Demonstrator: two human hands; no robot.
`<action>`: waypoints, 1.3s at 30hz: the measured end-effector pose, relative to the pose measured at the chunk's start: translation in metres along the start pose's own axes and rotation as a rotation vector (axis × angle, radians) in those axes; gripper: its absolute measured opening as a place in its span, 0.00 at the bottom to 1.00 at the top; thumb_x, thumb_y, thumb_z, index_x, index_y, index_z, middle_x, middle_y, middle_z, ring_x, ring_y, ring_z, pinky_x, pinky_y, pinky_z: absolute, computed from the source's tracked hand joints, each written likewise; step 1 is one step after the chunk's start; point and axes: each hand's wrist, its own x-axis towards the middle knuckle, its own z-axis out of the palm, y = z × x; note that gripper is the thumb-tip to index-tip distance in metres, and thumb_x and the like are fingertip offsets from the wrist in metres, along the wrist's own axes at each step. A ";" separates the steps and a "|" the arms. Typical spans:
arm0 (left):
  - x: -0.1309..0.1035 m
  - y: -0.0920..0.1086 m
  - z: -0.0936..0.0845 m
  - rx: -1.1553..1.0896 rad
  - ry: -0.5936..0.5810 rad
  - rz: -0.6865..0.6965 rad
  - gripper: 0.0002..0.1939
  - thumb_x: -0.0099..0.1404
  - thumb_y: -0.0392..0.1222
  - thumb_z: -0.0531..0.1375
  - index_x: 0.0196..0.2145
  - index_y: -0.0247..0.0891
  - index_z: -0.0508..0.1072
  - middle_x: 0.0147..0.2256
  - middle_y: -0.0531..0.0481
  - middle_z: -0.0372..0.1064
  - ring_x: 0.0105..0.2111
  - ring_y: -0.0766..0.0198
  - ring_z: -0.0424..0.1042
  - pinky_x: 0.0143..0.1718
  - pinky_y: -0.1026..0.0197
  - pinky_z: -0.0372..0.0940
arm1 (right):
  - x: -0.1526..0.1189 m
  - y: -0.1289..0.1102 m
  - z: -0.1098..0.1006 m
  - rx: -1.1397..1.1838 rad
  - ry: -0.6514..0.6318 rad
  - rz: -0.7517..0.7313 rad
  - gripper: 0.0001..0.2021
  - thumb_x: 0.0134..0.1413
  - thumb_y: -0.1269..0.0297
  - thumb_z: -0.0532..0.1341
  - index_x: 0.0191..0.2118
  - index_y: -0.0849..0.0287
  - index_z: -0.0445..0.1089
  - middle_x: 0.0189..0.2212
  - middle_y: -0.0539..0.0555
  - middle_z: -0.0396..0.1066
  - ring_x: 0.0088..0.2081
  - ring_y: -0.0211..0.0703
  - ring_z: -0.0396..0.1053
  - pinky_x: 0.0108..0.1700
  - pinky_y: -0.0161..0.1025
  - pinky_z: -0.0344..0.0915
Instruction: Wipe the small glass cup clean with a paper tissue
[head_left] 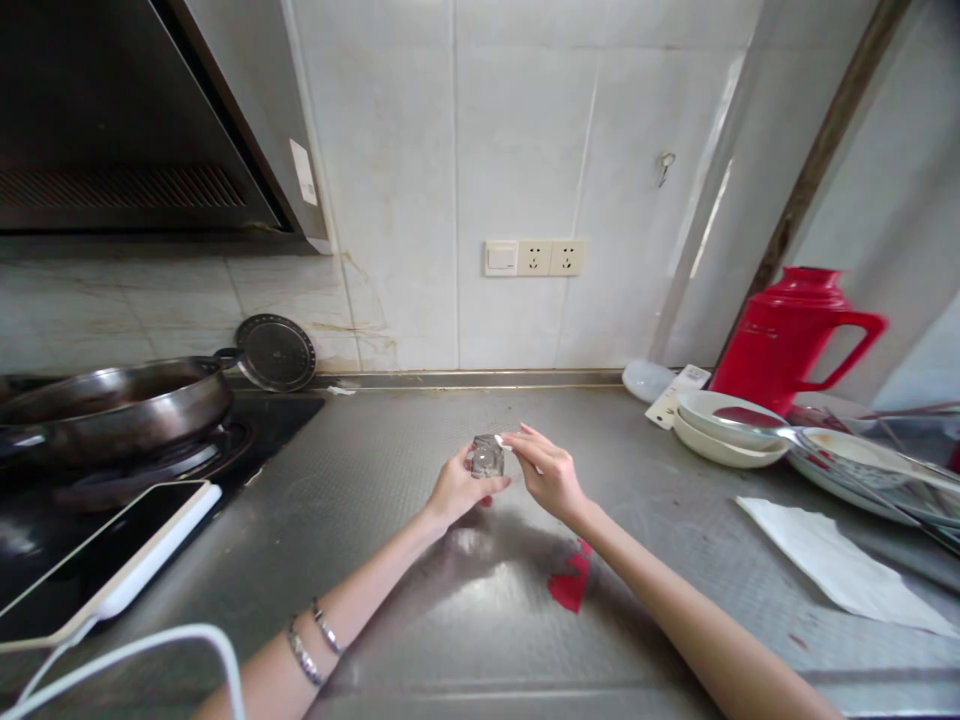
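My left hand [457,487] is closed round a small clear glass-like block or jar [488,457], holding it above the metal counter. My right hand [546,470] is at the upper right side of it, thumb and fingers pinched together. A tiny white bit [500,441] shows at those fingertips, against the edge of the clear piece; whether it is a scrap or a fingernail is hard to make out. Beneath my right forearm lies a torn red scrap [570,585] on the counter.
To the left are a steel pan [127,405] on the stove, a phone [97,560] with a white cable [150,640], and a round dark disc [276,352] against the wall. At right stand a red thermos [784,335], stacked bowls [724,452] and a white tissue [832,560].
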 end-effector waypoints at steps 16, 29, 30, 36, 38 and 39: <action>-0.004 0.002 0.002 0.070 -0.030 0.033 0.23 0.44 0.41 0.69 0.38 0.34 0.67 0.25 0.58 0.63 0.17 0.73 0.63 0.18 0.68 0.62 | 0.000 -0.002 -0.001 0.055 -0.015 0.198 0.13 0.62 0.69 0.53 0.45 0.54 0.73 0.40 0.56 0.77 0.42 0.45 0.75 0.46 0.43 0.72; 0.004 0.005 -0.008 -0.022 -0.079 -0.117 0.28 0.48 0.56 0.67 0.40 0.34 0.69 0.27 0.53 0.67 0.16 0.71 0.67 0.18 0.64 0.67 | 0.006 0.001 -0.008 0.628 -0.382 0.506 0.28 0.53 0.60 0.61 0.60 0.53 0.57 0.59 0.57 0.62 0.58 0.50 0.61 0.57 0.51 0.61; 0.005 0.003 -0.009 -0.022 -0.081 -0.130 0.28 0.49 0.57 0.67 0.41 0.35 0.69 0.27 0.53 0.68 0.16 0.70 0.67 0.18 0.65 0.67 | 0.005 0.002 -0.006 0.644 -0.398 0.514 0.29 0.52 0.60 0.62 0.60 0.53 0.56 0.58 0.58 0.62 0.58 0.50 0.62 0.57 0.50 0.62; 0.005 -0.005 -0.010 -0.029 -0.147 -0.234 0.30 0.48 0.59 0.67 0.40 0.33 0.69 0.23 0.54 0.67 0.17 0.69 0.68 0.21 0.64 0.69 | -0.003 0.003 0.004 0.527 -0.363 0.481 0.39 0.37 0.58 0.72 0.57 0.56 0.58 0.54 0.61 0.65 0.53 0.51 0.66 0.55 0.52 0.64; 0.004 -0.006 -0.009 -0.020 -0.162 -0.254 0.29 0.49 0.59 0.67 0.39 0.33 0.69 0.21 0.54 0.66 0.17 0.69 0.68 0.21 0.63 0.70 | -0.007 0.003 0.007 0.531 -0.349 0.466 0.39 0.36 0.58 0.73 0.56 0.56 0.59 0.52 0.61 0.66 0.52 0.51 0.67 0.54 0.52 0.65; 0.004 -0.006 -0.009 -0.015 -0.165 -0.261 0.29 0.49 0.59 0.66 0.39 0.33 0.69 0.21 0.54 0.66 0.17 0.69 0.68 0.21 0.63 0.70 | -0.009 0.003 0.009 0.536 -0.339 0.470 0.38 0.36 0.59 0.73 0.55 0.56 0.59 0.52 0.60 0.66 0.52 0.50 0.67 0.54 0.51 0.65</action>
